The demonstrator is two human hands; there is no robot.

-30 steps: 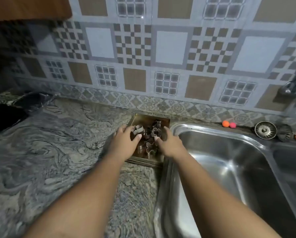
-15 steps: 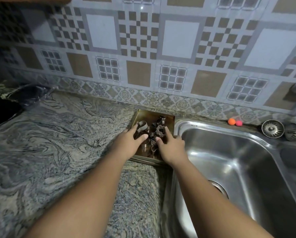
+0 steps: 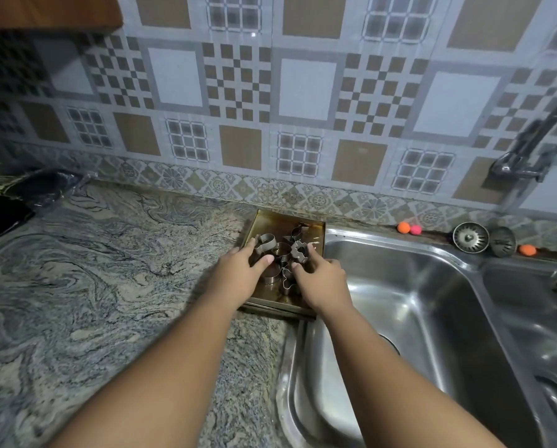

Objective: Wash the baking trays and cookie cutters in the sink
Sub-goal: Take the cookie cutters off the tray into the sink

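Note:
A stained square baking tray (image 3: 282,220) lies on the stone counter, against the left rim of the steel sink (image 3: 416,305). Several metal cookie cutters (image 3: 298,250) sit clustered in it, among them a rounded one (image 3: 266,242). My left hand (image 3: 238,274) rests on the left side of the cluster, its fingers stretched over the cutters and its thumb beside a round one. From the right, my right hand (image 3: 324,281) touches the cluster, with its forefinger along a flower-shaped cutter. Neither hand lifts anything. The palms hide the tray's near part.
A tap (image 3: 526,156) juts from the tiled wall above the sink's right side. Two sink strainers (image 3: 470,237) and small orange and pink balls (image 3: 409,228) sit on the back ledge. A second basin (image 3: 536,318) lies further right. A dark bag (image 3: 28,192) is at the far left.
Both hands stay on the cookie cutters in the tray, with only slight finger shifts. The view has tilted, so the tap shows more now.

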